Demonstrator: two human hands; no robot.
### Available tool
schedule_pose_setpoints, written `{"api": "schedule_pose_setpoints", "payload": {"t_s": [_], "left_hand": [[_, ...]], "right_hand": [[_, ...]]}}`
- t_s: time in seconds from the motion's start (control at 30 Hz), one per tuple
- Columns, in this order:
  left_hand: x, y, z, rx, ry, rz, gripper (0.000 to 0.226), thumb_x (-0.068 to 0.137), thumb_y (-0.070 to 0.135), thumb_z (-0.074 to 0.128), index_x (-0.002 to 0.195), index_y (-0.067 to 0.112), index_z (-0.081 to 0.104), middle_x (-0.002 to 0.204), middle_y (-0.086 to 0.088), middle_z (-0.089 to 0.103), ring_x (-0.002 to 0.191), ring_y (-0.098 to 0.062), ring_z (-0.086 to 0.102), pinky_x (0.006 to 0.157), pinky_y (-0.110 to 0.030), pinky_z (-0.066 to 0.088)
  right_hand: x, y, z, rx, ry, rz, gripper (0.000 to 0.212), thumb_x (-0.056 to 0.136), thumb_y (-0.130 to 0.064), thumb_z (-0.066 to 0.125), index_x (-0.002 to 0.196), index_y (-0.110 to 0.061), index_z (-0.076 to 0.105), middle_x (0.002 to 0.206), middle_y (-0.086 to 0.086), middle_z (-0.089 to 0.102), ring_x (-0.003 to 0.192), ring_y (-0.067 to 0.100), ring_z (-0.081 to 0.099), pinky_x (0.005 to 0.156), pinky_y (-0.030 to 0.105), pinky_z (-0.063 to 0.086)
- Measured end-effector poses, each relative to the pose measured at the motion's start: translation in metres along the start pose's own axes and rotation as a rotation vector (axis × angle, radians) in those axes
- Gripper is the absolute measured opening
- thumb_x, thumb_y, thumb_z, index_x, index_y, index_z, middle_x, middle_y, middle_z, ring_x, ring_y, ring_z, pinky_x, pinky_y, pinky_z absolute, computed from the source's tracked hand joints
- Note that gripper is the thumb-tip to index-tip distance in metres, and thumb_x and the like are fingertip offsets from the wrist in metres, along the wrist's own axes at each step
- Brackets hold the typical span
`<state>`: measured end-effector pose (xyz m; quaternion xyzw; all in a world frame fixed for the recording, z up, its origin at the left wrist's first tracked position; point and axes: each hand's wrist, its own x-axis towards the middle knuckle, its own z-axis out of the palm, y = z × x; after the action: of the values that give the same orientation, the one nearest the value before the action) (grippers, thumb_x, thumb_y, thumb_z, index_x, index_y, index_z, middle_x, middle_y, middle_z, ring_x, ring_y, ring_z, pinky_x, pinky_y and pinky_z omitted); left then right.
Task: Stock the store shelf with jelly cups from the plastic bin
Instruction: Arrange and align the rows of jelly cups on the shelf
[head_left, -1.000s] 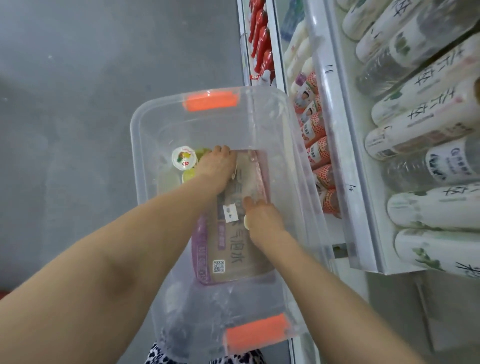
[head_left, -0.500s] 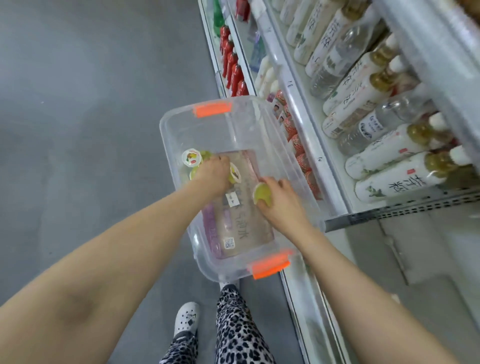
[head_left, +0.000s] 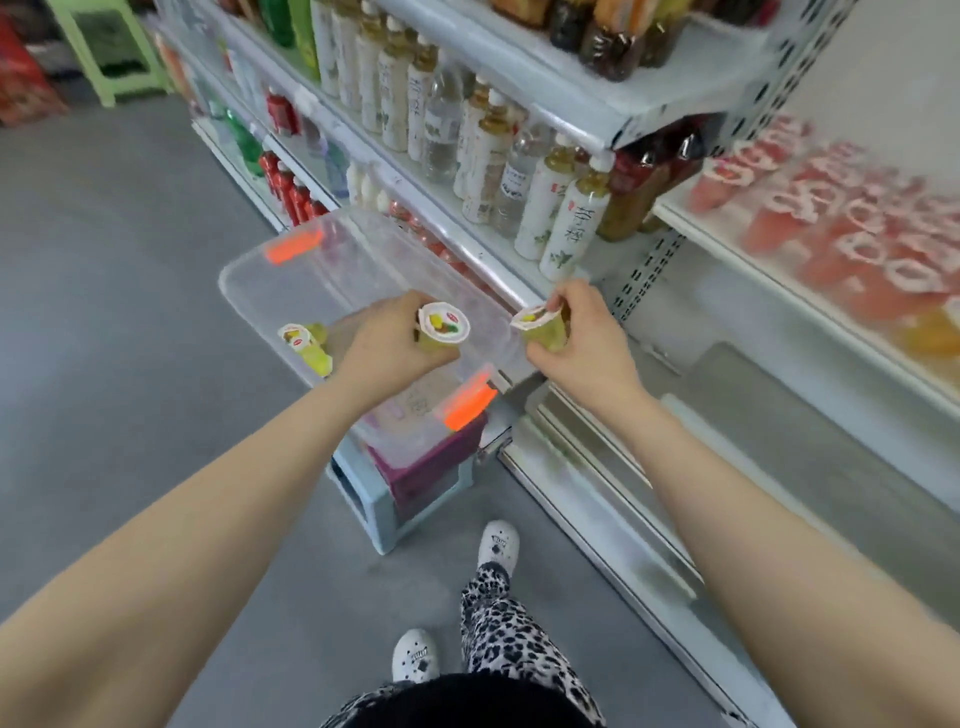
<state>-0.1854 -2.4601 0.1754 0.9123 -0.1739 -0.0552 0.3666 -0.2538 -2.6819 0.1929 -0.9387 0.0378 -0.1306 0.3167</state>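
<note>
Head view: both hands are up out of the clear plastic bin (head_left: 260, 280), each w/ 1 jelly cup. Left hand (head_left: 384, 348) has fingers wrapped round a yellow-green jelly cup (head_left: 441, 332), foil lid facing up toward the camera, held above the bin's near half. Right hand (head_left: 582, 338) pinches a 2nd yellow-green cup (head_left: 543, 325), tilted so its lid faces left, just past the bin's right rim on the shelf side. At least 1 more cup (head_left: 304, 343) lies on its side in the bin's left part, maybe 2; too blurry to count. Bin has orange latches and sits on a pale blue stool (head_left: 374, 509) w/ a purple box (head_left: 431, 467) under it, tight against the drinks shelving. Target looks like the white shelf (head_left: 737, 244) at right, where rows of pink-red jelly cups (head_left: 831, 228) stand upright and a few orange-yellow ones (head_left: 930, 332) sit nearer, though motion blur hides detail. Step in hand, as I read it: carry phase, pick done, placing not yet begun. Next move prob needs both cups swung right toward that shelf, turned lid-up, set in an open spot near the yellow ones w/o knocking the standing rows. Grip should stay light; thin cups may dent.
</note>
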Motion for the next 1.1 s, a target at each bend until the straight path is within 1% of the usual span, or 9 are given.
{"api": "schedule_pose_setpoints", "payload": {"t_s": [0.1, 0.2, 0.33, 0.53, 0.7, 0.77, 0.87, 0.97, 1.1], "left_hand": [[-0.009, 0.036, 0.016, -0.061, -0.08, 0.079, 0.046, 0.073, 0.034, 0.081, 0.108, 0.018, 0.055, 0.096, 0.003, 0.065, 0.086, -0.015, 0.06, 0.07, -0.029, 0.045], [-0.017, 0.076, 0.036, -0.089, -0.153, 0.182, 0.046, 0.071, 0.031, 0.083, 0.107, 0.018, 0.057, 0.098, 0.003, 0.065, 0.087, -0.015, 0.06, 0.067, -0.021, 0.044], [-0.033, 0.132, 0.068, -0.095, -0.243, 0.303, 0.05, 0.07, 0.036, 0.083, 0.109, 0.021, 0.056, 0.103, 0.003, 0.065, 0.092, -0.019, 0.061, 0.077, -0.035, 0.049], [-0.066, 0.228, 0.126, -0.092, -0.333, 0.477, 0.051, 0.069, 0.044, 0.082, 0.111, 0.025, 0.058, 0.102, 0.008, 0.065, 0.084, -0.01, 0.057, 0.077, -0.03, 0.046], [-0.114, 0.319, 0.19, -0.172, -0.444, 0.572, 0.053, 0.069, 0.043, 0.082, 0.113, 0.03, 0.056, 0.095, 0.018, 0.063, 0.072, 0.014, 0.053, 0.064, -0.008, 0.037], [-0.136, 0.356, 0.216, -0.207, -0.481, 0.603, 0.053, 0.069, 0.042, 0.083, 0.113, 0.028, 0.058, 0.095, 0.017, 0.064, 0.074, 0.012, 0.054, 0.065, -0.009, 0.038], [-0.168, 0.407, 0.254, -0.231, -0.502, 0.671, 0.051, 0.067, 0.048, 0.082, 0.11, 0.033, 0.059, 0.095, 0.018, 0.065, 0.078, 0.005, 0.056, 0.07, -0.018, 0.041], [-0.195, 0.451, 0.289, -0.235, -0.502, 0.737, 0.05, 0.067, 0.052, 0.08, 0.108, 0.032, 0.06, 0.095, 0.017, 0.066, 0.082, -0.003, 0.058, 0.077, -0.026, 0.046], [-0.224, 0.504, 0.326, -0.251, -0.507, 0.829, 0.049, 0.069, 0.051, 0.08, 0.108, 0.031, 0.059, 0.096, 0.019, 0.064, 0.081, -0.004, 0.056, 0.075, -0.026, 0.045]], "right_hand": [[-0.038, 0.011, -0.037, -0.022, 0.095, 0.074, 0.035, 0.075, -0.027, 0.07, 0.099, -0.023, 0.044, 0.1, 0.0, 0.053, 0.084, 0.018, 0.052, 0.066, 0.032, 0.037], [-0.079, 0.025, -0.076, -0.05, 0.217, 0.154, 0.033, 0.076, -0.032, 0.07, 0.1, -0.025, 0.047, 0.099, -0.004, 0.054, 0.086, 0.017, 0.051, 0.071, 0.033, 0.04], [-0.134, 0.044, -0.124, -0.049, 0.375, 0.257, 0.032, 0.076, -0.034, 0.071, 0.098, -0.025, 0.05, 0.1, -0.003, 0.056, 0.088, 0.017, 0.053, 0.076, 0.037, 0.045], [-0.224, 0.078, -0.194, -0.085, 0.51, 0.352, 0.033, 0.075, -0.026, 0.076, 0.097, -0.019, 0.053, 0.099, 0.0, 0.058, 0.088, 0.015, 0.053, 0.073, 0.025, 0.039], [-0.311, 0.114, -0.263, -0.148, 0.623, 0.419, 0.033, 0.074, -0.026, 0.077, 0.095, -0.017, 0.054, 0.097, -0.002, 0.059, 0.087, 0.014, 0.052, 0.071, 0.021, 0.035], [-0.346, 0.129, -0.293, -0.17, 0.646, 0.444, 0.033, 0.074, -0.025, 0.077, 0.095, -0.017, 0.054, 0.097, -0.002, 0.059, 0.087, 0.014, 0.053, 0.071, 0.02, 0.035], [-0.396, 0.154, -0.335, -0.223, 0.695, 0.467, 0.034, 0.073, -0.027, 0.078, 0.095, -0.019, 0.054, 0.097, -0.005, 0.059, 0.084, 0.011, 0.054, 0.07, 0.017, 0.036], [-0.439, 0.177, -0.372, -0.272, 0.751, 0.503, 0.035, 0.073, -0.032, 0.078, 0.096, -0.023, 0.053, 0.097, -0.01, 0.059, 0.082, 0.007, 0.054, 0.07, 0.022, 0.039], [-0.487, 0.203, -0.415, -0.28, 0.825, 0.538, 0.035, 0.072, -0.032, 0.078, 0.096, -0.023, 0.053, 0.096, -0.013, 0.058, 0.082, 0.007, 0.055, 0.068, 0.019, 0.038]]}}
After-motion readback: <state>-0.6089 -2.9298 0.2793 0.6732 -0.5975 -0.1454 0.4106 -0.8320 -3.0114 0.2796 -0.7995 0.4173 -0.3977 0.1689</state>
